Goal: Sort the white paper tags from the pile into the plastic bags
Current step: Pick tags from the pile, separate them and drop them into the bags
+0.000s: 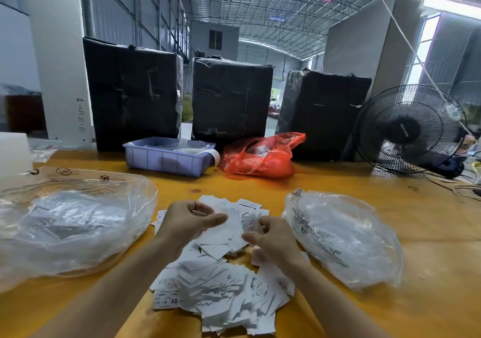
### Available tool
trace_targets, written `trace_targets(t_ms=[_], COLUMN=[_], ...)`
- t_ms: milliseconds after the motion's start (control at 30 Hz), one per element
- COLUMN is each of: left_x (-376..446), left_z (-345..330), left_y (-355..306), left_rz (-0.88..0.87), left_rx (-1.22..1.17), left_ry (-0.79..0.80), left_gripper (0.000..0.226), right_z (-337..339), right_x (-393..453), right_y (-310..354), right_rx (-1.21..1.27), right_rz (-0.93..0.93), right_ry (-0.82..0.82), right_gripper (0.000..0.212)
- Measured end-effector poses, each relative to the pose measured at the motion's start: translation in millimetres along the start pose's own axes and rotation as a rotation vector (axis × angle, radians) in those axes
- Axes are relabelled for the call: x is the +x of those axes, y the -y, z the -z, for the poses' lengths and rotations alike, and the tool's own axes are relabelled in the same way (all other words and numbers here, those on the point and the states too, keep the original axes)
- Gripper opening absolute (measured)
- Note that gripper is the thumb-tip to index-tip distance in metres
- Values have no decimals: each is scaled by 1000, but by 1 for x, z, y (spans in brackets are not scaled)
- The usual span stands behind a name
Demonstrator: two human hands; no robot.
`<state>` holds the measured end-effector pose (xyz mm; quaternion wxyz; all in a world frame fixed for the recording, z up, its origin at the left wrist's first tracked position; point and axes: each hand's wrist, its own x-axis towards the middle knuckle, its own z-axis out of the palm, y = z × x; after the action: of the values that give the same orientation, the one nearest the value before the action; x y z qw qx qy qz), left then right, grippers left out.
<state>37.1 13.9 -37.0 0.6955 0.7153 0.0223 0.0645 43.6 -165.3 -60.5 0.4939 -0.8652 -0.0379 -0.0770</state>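
Both hands hover over the pile of white paper tags (221, 285) near the front edge of the yellow table (429, 233). The left hand (186, 220) has curled fingers with the thumb out; whether it pinches a tag I cannot tell. The right hand (270, 238) curls round a few tags. One tag near the front reads "XS". A clear plastic bag (73, 223) of tags lies at the left edge, and another printed clear bag (343, 236) to the right. Toward the back edge stand a blue tray (166, 159), a red bag (260, 158) and a black fan (408, 129).
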Motion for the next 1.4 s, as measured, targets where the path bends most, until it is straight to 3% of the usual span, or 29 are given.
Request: trace_targets(t_ms=[100,200,267,367,533,1000,1400], left_x=[-2,-6,-8,-8,-7,-9,-11], left_z=[-2,-6,-9,-13,-12,-11,-12], left_y=[0,-1,-1,-1,-1,-3,-6], left_rz=[16,33,33,22,42,126,145], left_rx=[1,-18,-21,2,-52,-74,-84], left_ry=[56,130,172,184,216,309,308], left_gripper=[38,31,24,17,15,13,18], right_z=[14,27,33,35,30,28,25], right_x=[-5,-10,-12,-14,-15,-15,-18], right_y=[2,7,11,18,22,20,19], right_rx=[84,209,295,323,226,149,-103], right_rz=[23,56,99,211,319,412,571], right_ry=[-38,-31,-12,30,36,-28,-128], right_gripper=[28,4,12,2,16,10,11])
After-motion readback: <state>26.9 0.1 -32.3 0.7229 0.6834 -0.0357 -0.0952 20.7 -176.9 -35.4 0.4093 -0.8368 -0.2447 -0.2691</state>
